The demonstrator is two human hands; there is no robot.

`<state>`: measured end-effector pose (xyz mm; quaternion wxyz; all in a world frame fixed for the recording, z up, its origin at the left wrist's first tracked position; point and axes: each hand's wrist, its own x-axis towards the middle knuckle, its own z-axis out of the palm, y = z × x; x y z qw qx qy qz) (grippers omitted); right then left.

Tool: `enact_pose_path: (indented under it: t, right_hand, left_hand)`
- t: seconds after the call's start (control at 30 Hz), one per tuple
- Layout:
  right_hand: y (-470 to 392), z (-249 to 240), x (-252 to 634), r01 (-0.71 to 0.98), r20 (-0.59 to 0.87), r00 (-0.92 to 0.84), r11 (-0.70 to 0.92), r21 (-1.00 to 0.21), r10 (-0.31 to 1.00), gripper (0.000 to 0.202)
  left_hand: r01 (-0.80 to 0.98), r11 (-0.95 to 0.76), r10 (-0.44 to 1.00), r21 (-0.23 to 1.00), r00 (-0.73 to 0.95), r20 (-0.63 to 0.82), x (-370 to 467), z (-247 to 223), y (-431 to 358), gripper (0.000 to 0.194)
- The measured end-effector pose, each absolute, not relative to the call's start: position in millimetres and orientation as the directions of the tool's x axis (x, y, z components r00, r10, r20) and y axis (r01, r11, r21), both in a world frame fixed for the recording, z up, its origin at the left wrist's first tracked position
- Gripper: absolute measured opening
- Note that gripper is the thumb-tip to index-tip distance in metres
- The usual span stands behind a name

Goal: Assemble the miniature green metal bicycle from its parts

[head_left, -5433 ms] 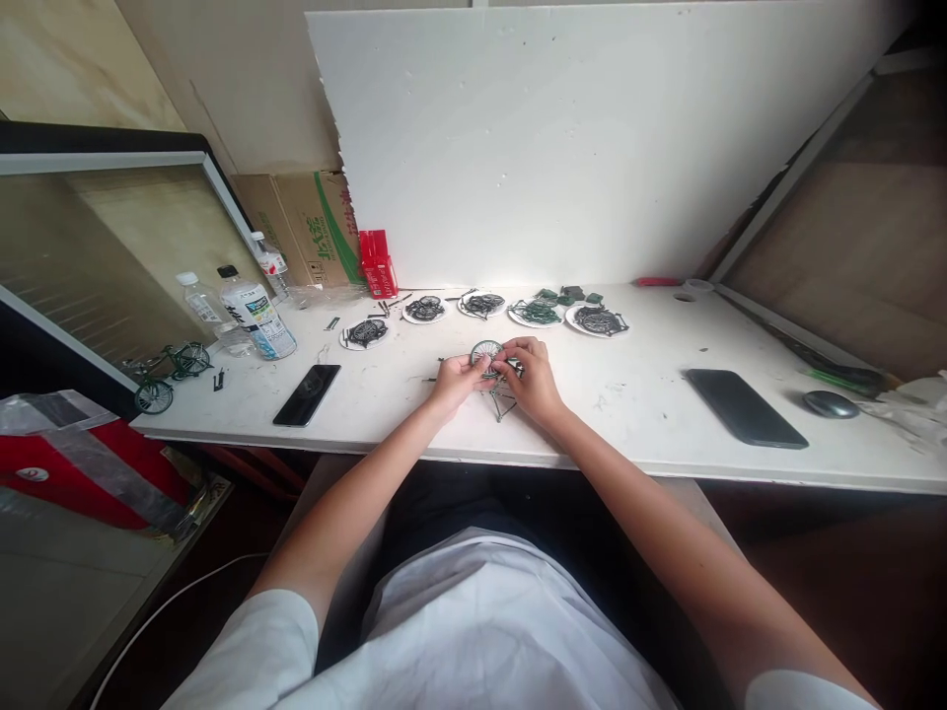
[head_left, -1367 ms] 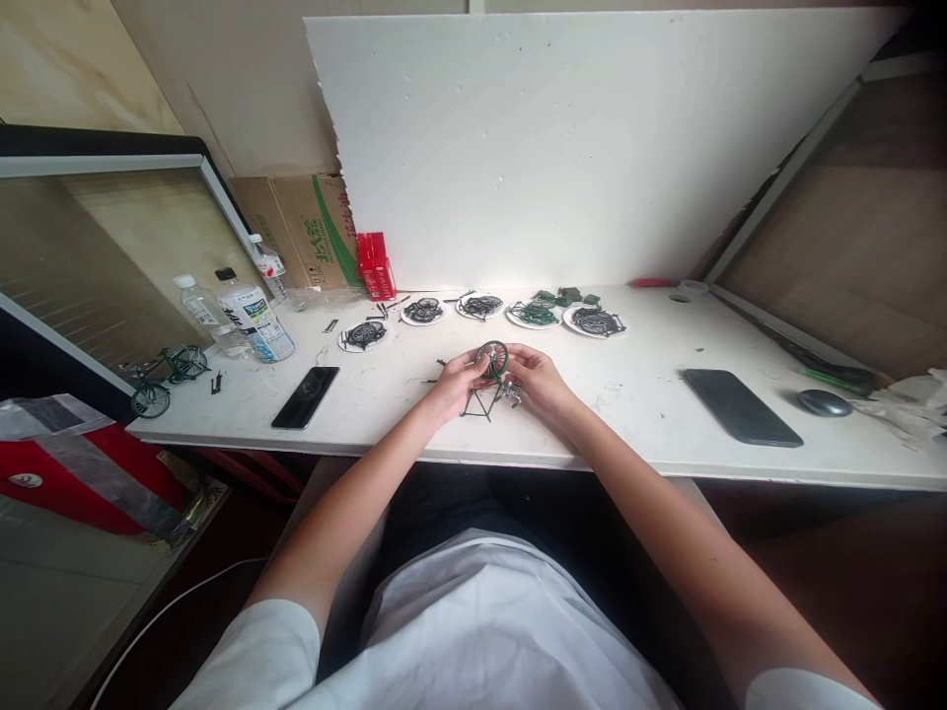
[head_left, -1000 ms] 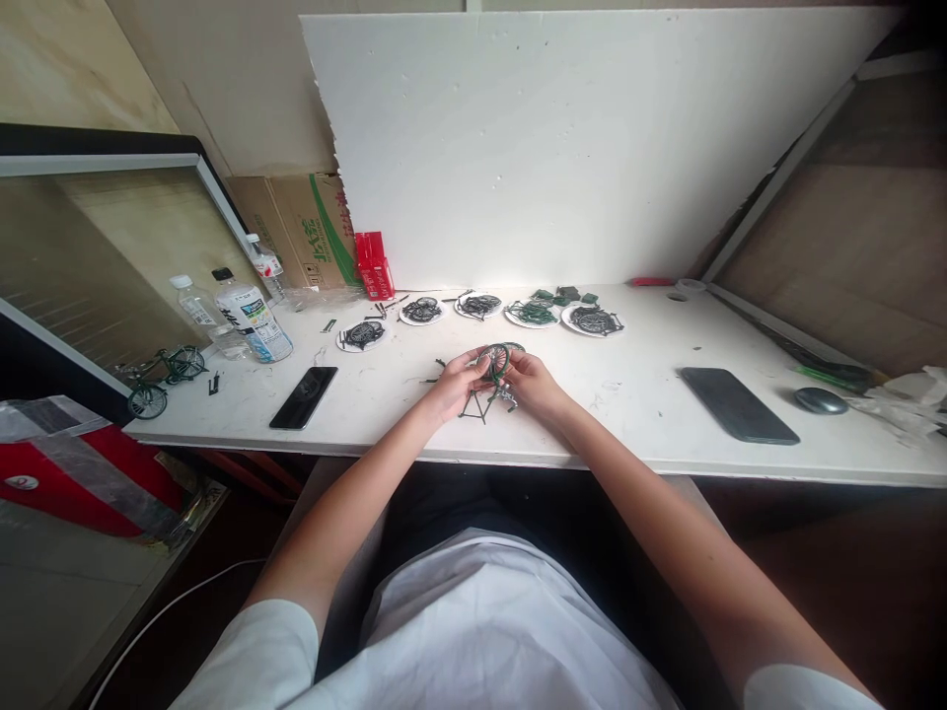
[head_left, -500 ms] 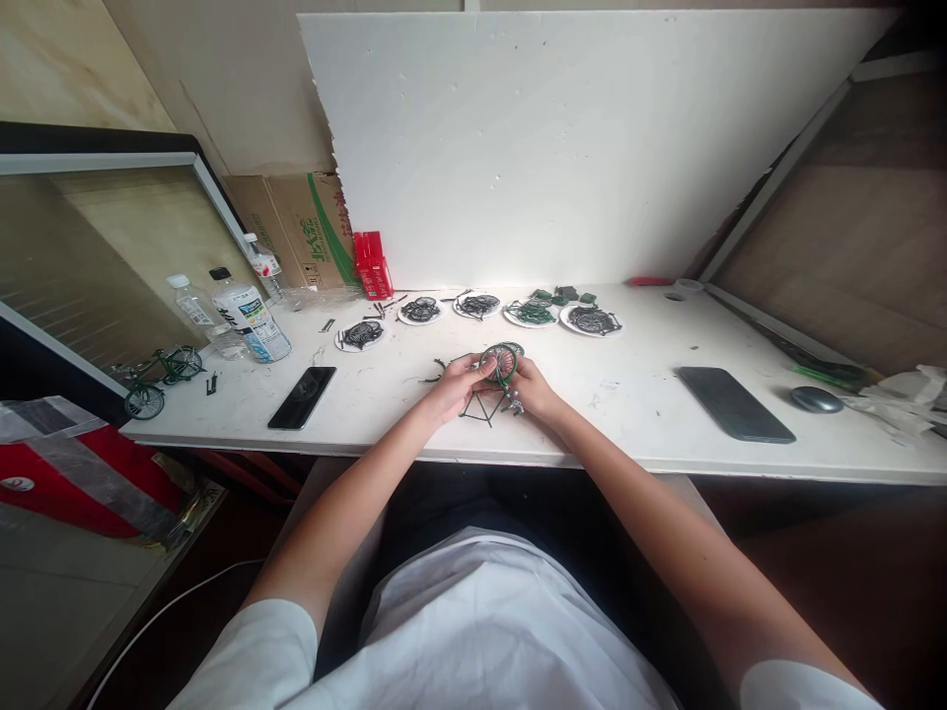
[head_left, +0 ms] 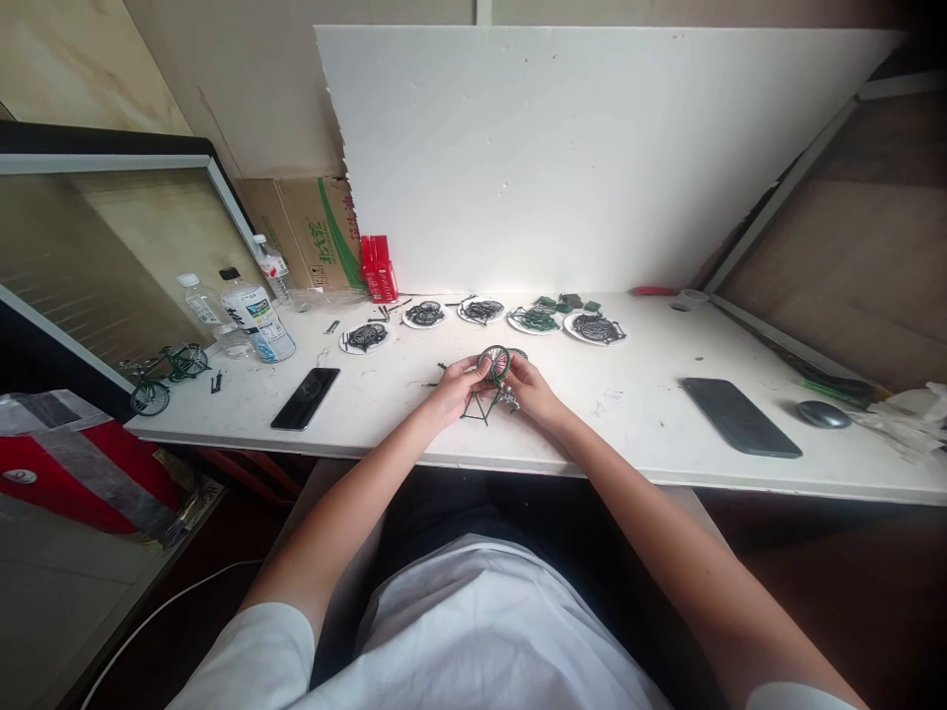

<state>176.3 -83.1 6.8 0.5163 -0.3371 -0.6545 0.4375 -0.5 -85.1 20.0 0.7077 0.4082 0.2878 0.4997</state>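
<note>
Near the front edge of the white table, a small green model bicycle (head_left: 477, 406) is held between both hands. My left hand (head_left: 453, 390) is closed on it, its thumb against the spoked wheel (head_left: 494, 365). From the other side, my right hand (head_left: 534, 389) grips the model by the far side of the wheel. Below the fingers the thin green frame points toward me, and small silvery parts show beside my right hand. Behind the hands lie paper plates of dark parts, one of them (head_left: 593, 328) at the right, and a plate of green parts (head_left: 535, 320).
A phone (head_left: 306, 398), bottles (head_left: 258, 318) and a finished-looking model bicycle (head_left: 169, 371) are at the left. A red box (head_left: 379, 268) stands at the back. At the right lie a dark flat slab (head_left: 740, 416) and a computer mouse (head_left: 824, 414).
The view has shifted slightly. The wheel has turned a little between my hands and looks narrower, and a second round green part shows more apart from it, behind my right fingers.
</note>
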Motion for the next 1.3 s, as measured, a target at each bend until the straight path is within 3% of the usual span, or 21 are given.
enact_pose_path:
  t: [0.37,0.6,0.8,1.07,1.3]
  right_hand:
    - [-87.1,10.4,175.7,0.068,0.389,-0.182,0.406,-0.911,0.903,0.049]
    - [-87.8,10.8,173.4,-0.044,0.367,-0.221,0.367,-0.929,0.904,0.047]
    - [-87.0,12.2,173.7,-0.022,0.386,-0.226,0.392,-0.920,0.894,0.044]
    - [-88.0,11.9,175.4,0.029,0.323,-0.197,0.335,-0.942,0.926,0.058]
    - [-88.9,13.2,172.6,-0.171,0.249,-0.251,0.210,-0.962,0.935,0.048]
  left_hand:
    - [-0.434,0.190,0.909,0.881,0.416,0.009,-0.1,20.0,-87.4,0.048]
    - [-0.476,0.160,0.934,0.865,0.356,0.022,-2.3,11.5,-78.4,0.048]
    - [-0.440,0.174,0.935,0.881,0.356,-0.007,-1.4,13.6,-81.5,0.049]
    - [-0.417,0.169,0.923,0.893,0.385,0.005,0.2,15.2,-84.3,0.046]
    - [-0.447,0.135,0.943,0.884,0.331,0.023,0.4,18.1,-85.2,0.051]
